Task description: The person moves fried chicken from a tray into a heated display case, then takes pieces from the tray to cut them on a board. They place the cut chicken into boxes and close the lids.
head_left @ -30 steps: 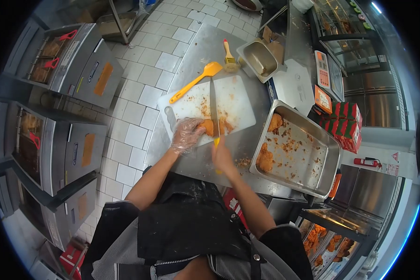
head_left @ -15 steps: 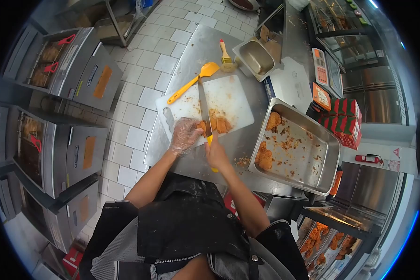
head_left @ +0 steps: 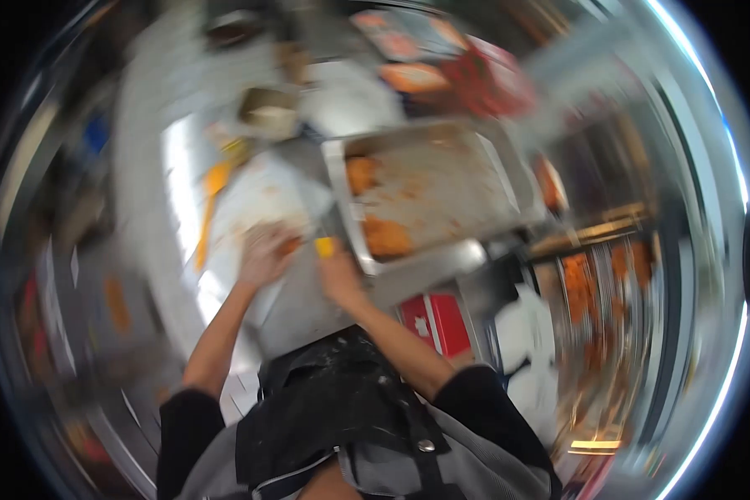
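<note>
Motion blur covers the scene. My right hand (head_left: 342,277) is closed round a knife's yellow handle (head_left: 325,247); the blade cannot be made out. My left hand (head_left: 262,254), in a clear plastic glove, is over the white cutting board (head_left: 296,185), its fingers curled round a piece of fried chicken (head_left: 289,245) that shows at the fingertips. Crumbs lie on the board above this hand. A yellow spatula (head_left: 208,204) lies along the board's left side.
Right of the board stands a large metal tray (head_left: 425,260) with fried chicken and crumbs in it. Beyond the board are a small metal pan (head_left: 268,114) and a brush, with red boxes (head_left: 496,77) farther back. A red box (head_left: 436,323) sits below the tray.
The view has swung right, so the board and tray appear farther left. My right hand with the knife has moved away from my left hand, toward the tray.
</note>
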Motion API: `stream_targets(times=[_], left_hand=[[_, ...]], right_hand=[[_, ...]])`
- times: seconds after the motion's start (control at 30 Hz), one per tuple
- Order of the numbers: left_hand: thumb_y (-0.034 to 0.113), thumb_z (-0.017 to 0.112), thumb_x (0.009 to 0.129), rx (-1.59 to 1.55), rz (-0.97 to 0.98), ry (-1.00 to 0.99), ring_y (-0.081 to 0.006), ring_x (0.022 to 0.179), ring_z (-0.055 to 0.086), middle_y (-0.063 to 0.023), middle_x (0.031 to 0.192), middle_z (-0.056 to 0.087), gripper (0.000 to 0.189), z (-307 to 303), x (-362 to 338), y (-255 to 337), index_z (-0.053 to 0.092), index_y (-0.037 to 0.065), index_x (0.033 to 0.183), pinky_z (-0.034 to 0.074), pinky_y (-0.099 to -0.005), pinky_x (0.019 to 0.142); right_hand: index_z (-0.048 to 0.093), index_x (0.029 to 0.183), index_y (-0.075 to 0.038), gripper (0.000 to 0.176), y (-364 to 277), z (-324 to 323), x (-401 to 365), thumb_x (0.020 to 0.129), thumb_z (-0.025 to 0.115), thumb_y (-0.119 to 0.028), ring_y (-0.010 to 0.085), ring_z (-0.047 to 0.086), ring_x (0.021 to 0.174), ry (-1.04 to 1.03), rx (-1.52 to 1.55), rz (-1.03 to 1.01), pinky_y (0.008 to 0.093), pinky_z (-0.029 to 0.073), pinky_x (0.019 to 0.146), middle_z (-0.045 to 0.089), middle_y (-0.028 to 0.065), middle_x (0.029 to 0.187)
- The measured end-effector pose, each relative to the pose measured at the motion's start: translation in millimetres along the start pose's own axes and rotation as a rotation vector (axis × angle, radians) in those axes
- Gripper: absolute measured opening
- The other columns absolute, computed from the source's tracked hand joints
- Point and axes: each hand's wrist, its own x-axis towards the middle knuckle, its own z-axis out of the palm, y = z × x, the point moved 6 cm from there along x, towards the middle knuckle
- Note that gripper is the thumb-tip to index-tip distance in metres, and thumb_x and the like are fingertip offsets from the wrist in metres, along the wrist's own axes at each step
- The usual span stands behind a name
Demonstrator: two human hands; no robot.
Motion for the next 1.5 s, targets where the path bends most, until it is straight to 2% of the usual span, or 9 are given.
stream_targets(times=[0.07,0.47,0.8,0.97,1.1,1.23,1.3,1.33,1.5], left_hand=[[0.011,0.070,0.072,0.066,0.195,0.190,-0.0295,0.106,0.063,-0.0076,0.108,0.068,0.040,-7,-3,19,0.065,0.016,0.112,0.048,-0.0443,0.091],[-0.002,0.062,0.086,-0.662,-0.199,0.220,-0.0251,0.111,0.060,-0.0165,0.128,0.059,0.051,-9,25,-14,0.052,0.002,0.136,0.050,-0.0343,0.096],[0.022,0.061,0.095,-1.559,-0.291,-1.071,-0.0048,0.073,0.053,0.0025,0.105,0.063,0.037,260,64,446,0.060,0.008,0.129,0.045,-0.0199,0.063],[0.030,0.056,0.091,-0.261,0.620,-1.030,-0.0287,0.106,0.062,-0.0126,0.118,0.065,0.040,441,5,549,0.059,0.010,0.126,0.051,-0.0380,0.089],[0.028,0.059,0.087,-0.671,0.383,-1.045,-0.0312,0.118,0.057,-0.0139,0.122,0.064,0.047,340,37,545,0.056,0.008,0.130,0.048,-0.0409,0.097],[0.015,0.056,0.085,-0.357,0.104,-0.388,-0.0318,0.104,0.065,-0.0153,0.114,0.067,0.034,219,111,430,0.064,0.005,0.116,0.051,-0.0420,0.092],[0.015,0.058,0.083,0.816,0.098,-0.450,-0.0212,0.089,0.064,-0.0073,0.091,0.064,0.007,168,146,346,0.062,0.010,0.086,0.052,-0.0412,0.070],[0.014,0.068,0.077,0.511,-0.548,-0.581,-0.0178,0.096,0.064,-0.0051,0.096,0.065,0.020,147,164,260,0.063,0.010,0.097,0.053,-0.0370,0.075],[0.015,0.076,0.071,0.596,0.028,-1.001,-0.0246,0.112,0.060,-0.0075,0.107,0.067,0.059,162,158,174,0.060,0.020,0.127,0.051,-0.0370,0.090]], right_hand=[[0.035,0.139,0.008,0.063,-43,-68,-17,0.087,0.061,-0.015,0.0432,0.052,0.110,0.047,0.066,0.151,0.0472,0.041,0.097,0.053,0.0293,0.118],[0.051,0.121,-0.004,0.042,98,-200,-301,0.091,0.064,-0.031,0.0373,0.066,0.086,0.297,0.515,0.820,0.0459,0.049,0.077,0.068,0.0199,0.086],[0.055,0.117,0.000,0.035,218,-225,-418,0.094,0.060,-0.026,0.0261,0.070,0.078,0.330,0.390,0.968,0.0371,0.052,0.072,0.070,0.0175,0.087],[0.057,0.116,-0.003,0.032,238,-240,-431,0.092,0.064,-0.023,0.0365,0.069,0.082,0.276,0.621,0.946,0.0422,0.051,0.076,0.069,0.0223,0.088],[0.057,0.117,-0.002,0.028,261,-223,-423,0.093,0.060,-0.018,0.0286,0.070,0.080,0.108,0.758,0.891,0.0376,0.052,0.076,0.070,0.0183,0.086],[0.054,0.120,-0.001,0.028,258,-237,-404,0.096,0.057,-0.016,0.0220,0.069,0.084,0.037,0.881,0.810,0.0328,0.052,0.077,0.070,0.0151,0.092],[0.051,0.123,-0.001,0.030,255,-243,-397,0.098,0.055,-0.016,0.0193,0.067,0.087,0.006,0.893,0.782,0.0307,0.052,0.077,0.069,0.0138,0.098],[0.051,0.123,-0.001,0.030,253,-253,-392,0.098,0.055,-0.017,0.0189,0.067,0.087,0.047,0.918,0.787,0.0305,0.052,0.078,0.069,0.0133,0.097],[0.051,0.124,0.000,0.032,266,-259,-374,0.098,0.055,-0.018,0.0185,0.067,0.088,0.087,0.879,0.738,0.0304,0.051,0.078,0.069,0.0130,0.096]])
